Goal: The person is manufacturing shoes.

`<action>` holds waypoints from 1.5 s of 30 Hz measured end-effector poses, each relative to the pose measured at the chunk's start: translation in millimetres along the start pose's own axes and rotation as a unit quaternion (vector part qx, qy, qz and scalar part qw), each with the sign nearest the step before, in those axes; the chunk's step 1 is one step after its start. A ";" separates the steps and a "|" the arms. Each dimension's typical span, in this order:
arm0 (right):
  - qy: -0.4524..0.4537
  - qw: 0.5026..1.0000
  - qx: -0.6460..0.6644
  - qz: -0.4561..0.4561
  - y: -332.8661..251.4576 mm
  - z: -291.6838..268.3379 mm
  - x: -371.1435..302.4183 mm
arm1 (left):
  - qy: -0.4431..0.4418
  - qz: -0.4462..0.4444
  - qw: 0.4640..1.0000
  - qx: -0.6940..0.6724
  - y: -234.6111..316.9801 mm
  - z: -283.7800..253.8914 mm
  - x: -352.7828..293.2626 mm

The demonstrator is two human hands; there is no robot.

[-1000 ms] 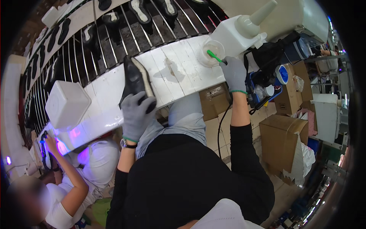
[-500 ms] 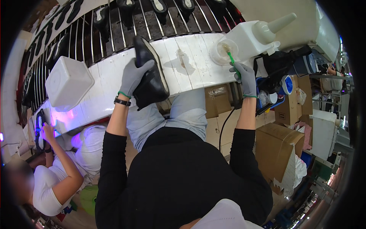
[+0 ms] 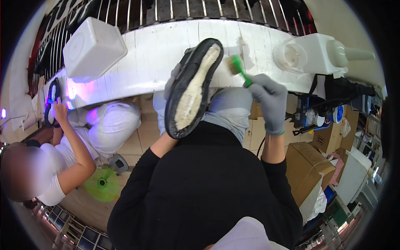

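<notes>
A black shoe is turned bottom up over the near edge of the white bench, and its pale inner sole area faces me. My left hand, in a grey glove, grips it from behind, so most of the fingers are hidden. In my gloved right hand is a green-handled brush, its bristle head close to the right side of the shoe but apart from it. Farther right on the bench, a round clear cup adjoins a white plastic bottle with a long spout.
A white square container stands on the left of the bench. Beyond it runs a rack of metal bars. At the left a co-worker handles another shoe. Cardboard boxes stand at the right.
My left hand has turned the shoe over, so its underside now shows. My right hand has taken the brush out of the cup and over toward the shoe. The view has shifted.
</notes>
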State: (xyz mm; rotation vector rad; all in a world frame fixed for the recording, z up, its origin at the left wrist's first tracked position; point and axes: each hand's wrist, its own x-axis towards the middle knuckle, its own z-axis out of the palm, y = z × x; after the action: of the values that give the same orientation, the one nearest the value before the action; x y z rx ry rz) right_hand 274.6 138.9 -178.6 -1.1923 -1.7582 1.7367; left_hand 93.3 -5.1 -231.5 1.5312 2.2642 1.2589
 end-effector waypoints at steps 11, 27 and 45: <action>-0.008 0.989 -0.100 -0.111 1.4 51.0 -28.0 | 0.141 0.120 0.944 -0.272 -39.4 50.4 -11.6; 0.134 0.977 -0.144 -0.082 20.9 22.5 36.6 | 0.167 0.124 0.965 -0.159 -40.6 55.7 -7.8; 0.047 0.989 -0.136 -0.025 15.8 18.1 26.9 | 0.163 0.138 0.965 -0.150 -41.3 56.0 -5.3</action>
State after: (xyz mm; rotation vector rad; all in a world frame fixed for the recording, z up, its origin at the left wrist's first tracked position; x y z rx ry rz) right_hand 250.1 146.8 -203.9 -1.3032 -1.9946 1.4210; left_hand 96.0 16.3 -297.9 1.6636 1.9431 1.9578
